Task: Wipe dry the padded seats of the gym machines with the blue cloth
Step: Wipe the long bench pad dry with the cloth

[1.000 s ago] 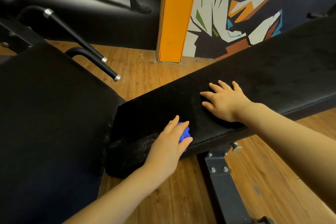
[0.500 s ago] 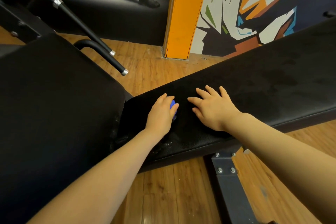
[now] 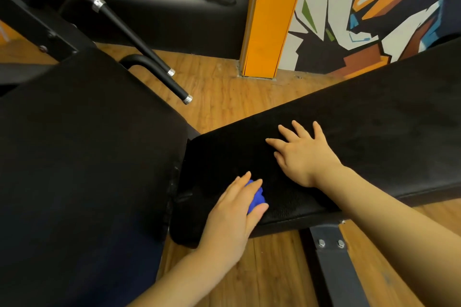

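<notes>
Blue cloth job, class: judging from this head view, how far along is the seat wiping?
Done: nothing shows for certain; the black pad's sheen reveals no clear dry area. In hand: the left hand presses the bunched blue cloth on the near end of the long pad, while the right hand rests flat on it. Left: that pad's far stretch and the big pad beside it.

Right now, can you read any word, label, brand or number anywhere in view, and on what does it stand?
None: no readable text shows.
Mural: abstract coloured shapes only, no letters.
Orange pillar: blank.
Bench pad under the right hand: no label visible.
Blue cloth in the left hand: no tag visible.
Steel frame: bolts only, no plate or number.
</notes>
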The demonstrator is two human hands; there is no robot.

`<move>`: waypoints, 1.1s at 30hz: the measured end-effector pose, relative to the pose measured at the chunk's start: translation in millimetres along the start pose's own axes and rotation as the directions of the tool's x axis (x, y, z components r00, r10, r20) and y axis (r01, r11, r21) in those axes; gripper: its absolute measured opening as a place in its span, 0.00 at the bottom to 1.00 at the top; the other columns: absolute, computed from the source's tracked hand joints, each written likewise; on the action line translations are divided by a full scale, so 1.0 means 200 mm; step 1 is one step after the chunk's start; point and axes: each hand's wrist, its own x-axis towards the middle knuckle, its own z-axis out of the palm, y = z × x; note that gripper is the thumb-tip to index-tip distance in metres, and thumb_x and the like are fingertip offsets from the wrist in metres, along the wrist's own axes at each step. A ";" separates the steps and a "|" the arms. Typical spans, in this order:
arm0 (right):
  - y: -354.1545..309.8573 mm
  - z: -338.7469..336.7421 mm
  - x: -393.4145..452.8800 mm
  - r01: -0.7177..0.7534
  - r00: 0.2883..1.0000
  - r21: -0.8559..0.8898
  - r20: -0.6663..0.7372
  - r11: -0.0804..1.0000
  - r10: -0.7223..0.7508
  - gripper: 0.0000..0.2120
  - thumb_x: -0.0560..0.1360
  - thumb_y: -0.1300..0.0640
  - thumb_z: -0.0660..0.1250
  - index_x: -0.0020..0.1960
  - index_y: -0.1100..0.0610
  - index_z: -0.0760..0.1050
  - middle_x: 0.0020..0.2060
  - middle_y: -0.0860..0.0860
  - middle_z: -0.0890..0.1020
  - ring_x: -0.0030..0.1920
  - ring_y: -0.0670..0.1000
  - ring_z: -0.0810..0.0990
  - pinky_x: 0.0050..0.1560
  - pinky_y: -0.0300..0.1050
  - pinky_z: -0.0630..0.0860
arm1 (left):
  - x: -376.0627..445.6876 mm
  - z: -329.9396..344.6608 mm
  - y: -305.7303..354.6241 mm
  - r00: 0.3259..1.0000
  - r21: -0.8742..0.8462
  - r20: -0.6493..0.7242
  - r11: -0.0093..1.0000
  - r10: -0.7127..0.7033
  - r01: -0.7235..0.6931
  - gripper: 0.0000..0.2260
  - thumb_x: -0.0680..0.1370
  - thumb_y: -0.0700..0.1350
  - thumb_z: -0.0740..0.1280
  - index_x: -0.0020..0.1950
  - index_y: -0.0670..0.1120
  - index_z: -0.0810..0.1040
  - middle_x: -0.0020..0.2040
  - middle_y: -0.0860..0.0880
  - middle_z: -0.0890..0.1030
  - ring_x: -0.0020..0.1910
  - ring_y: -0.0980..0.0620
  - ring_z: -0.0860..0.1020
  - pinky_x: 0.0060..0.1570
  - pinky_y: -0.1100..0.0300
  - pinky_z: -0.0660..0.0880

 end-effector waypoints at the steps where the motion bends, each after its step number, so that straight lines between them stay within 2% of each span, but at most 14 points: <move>1: 0.00 0.00 0.00 -0.001 1.000 0.000 -0.001 1.000 0.001 0.24 0.83 0.45 0.44 0.79 0.42 0.51 0.79 0.52 0.49 0.79 0.58 0.43 0.74 0.66 0.39 | 0.02 0.00 0.00 1.000 -0.004 -0.010 1.000 -0.002 0.002 0.23 0.82 0.52 0.58 0.77 0.57 0.60 0.78 0.60 0.55 0.76 0.62 0.53 0.70 0.69 0.55; 4: 0.01 0.01 0.00 0.007 1.000 -0.001 -0.004 1.000 -0.007 0.24 0.83 0.45 0.45 0.79 0.42 0.50 0.79 0.52 0.50 0.79 0.58 0.43 0.74 0.66 0.39 | 0.07 0.00 0.02 0.998 -0.003 -0.067 1.000 0.002 -0.002 0.22 0.82 0.52 0.58 0.76 0.55 0.62 0.78 0.58 0.56 0.77 0.60 0.54 0.71 0.68 0.54; 7: 0.01 0.01 0.00 0.001 1.000 -0.007 -0.010 1.000 -0.001 0.23 0.83 0.45 0.45 0.79 0.42 0.51 0.79 0.52 0.50 0.79 0.58 0.43 0.74 0.66 0.39 | 0.13 0.02 0.04 0.991 0.014 -0.131 1.000 0.023 -0.022 0.21 0.82 0.52 0.57 0.75 0.54 0.65 0.78 0.57 0.57 0.77 0.58 0.52 0.68 0.72 0.47; 9: 0.00 0.00 0.00 -0.002 1.000 -0.006 -0.015 1.000 0.001 0.23 0.83 0.45 0.45 0.79 0.42 0.51 0.79 0.52 0.50 0.79 0.58 0.43 0.74 0.66 0.39 | 0.16 0.04 0.05 0.990 0.024 -0.138 0.999 0.031 -0.028 0.22 0.82 0.54 0.56 0.75 0.52 0.67 0.78 0.55 0.59 0.78 0.57 0.52 0.67 0.71 0.45; 14: 0.00 0.00 0.00 -0.002 1.000 -0.007 -0.020 1.000 0.002 0.23 0.83 0.45 0.45 0.79 0.42 0.52 0.79 0.52 0.51 0.79 0.58 0.44 0.74 0.66 0.40 | 0.23 0.06 0.03 0.984 0.022 -0.179 1.000 0.020 -0.016 0.20 0.82 0.51 0.59 0.73 0.48 0.69 0.76 0.52 0.65 0.77 0.54 0.58 0.68 0.69 0.49; 18: 0.00 0.00 0.00 -0.006 1.000 -0.005 -0.024 1.000 0.006 0.23 0.83 0.45 0.46 0.78 0.42 0.52 0.79 0.52 0.51 0.79 0.58 0.44 0.74 0.65 0.39 | 0.20 0.06 0.05 0.983 0.030 -0.175 0.998 0.059 -0.055 0.24 0.79 0.55 0.54 0.71 0.47 0.72 0.73 0.50 0.69 0.75 0.51 0.62 0.69 0.66 0.51; 21: 0.00 0.01 0.00 -0.005 1.000 -0.005 -0.021 1.000 0.005 0.23 0.84 0.45 0.46 0.78 0.42 0.52 0.79 0.52 0.51 0.79 0.58 0.43 0.74 0.66 0.40 | 0.16 0.07 0.02 0.990 0.047 -0.132 0.998 0.050 -0.045 0.23 0.79 0.55 0.59 0.73 0.50 0.71 0.75 0.51 0.67 0.75 0.52 0.61 0.68 0.66 0.54; 24: 0.00 0.00 0.00 -0.001 1.000 -0.011 -0.021 1.000 0.001 0.23 0.83 0.45 0.45 0.79 0.43 0.52 0.79 0.52 0.51 0.79 0.58 0.44 0.74 0.66 0.40 | 0.16 0.07 -0.01 0.988 0.078 -0.145 0.996 0.048 -0.037 0.21 0.80 0.49 0.64 0.73 0.50 0.71 0.75 0.51 0.66 0.75 0.51 0.62 0.67 0.65 0.54; 30: 0.01 0.00 -0.02 0.010 1.000 -0.004 -0.015 1.000 -0.010 0.23 0.84 0.45 0.46 0.79 0.43 0.52 0.79 0.52 0.51 0.79 0.58 0.45 0.74 0.66 0.40 | 0.14 0.05 -0.09 0.988 0.167 -0.148 0.986 0.037 -0.012 0.20 0.80 0.48 0.64 0.73 0.50 0.71 0.76 0.51 0.64 0.76 0.51 0.60 0.69 0.65 0.50; 33: 0.01 0.00 -0.02 0.014 1.000 0.004 -0.014 1.000 -0.014 0.23 0.84 0.45 0.45 0.79 0.43 0.52 0.79 0.52 0.51 0.79 0.58 0.45 0.74 0.66 0.40 | 0.12 0.02 -0.18 0.986 0.173 -0.169 0.984 -0.006 0.036 0.19 0.80 0.46 0.64 0.71 0.49 0.72 0.75 0.50 0.66 0.76 0.50 0.61 0.71 0.63 0.54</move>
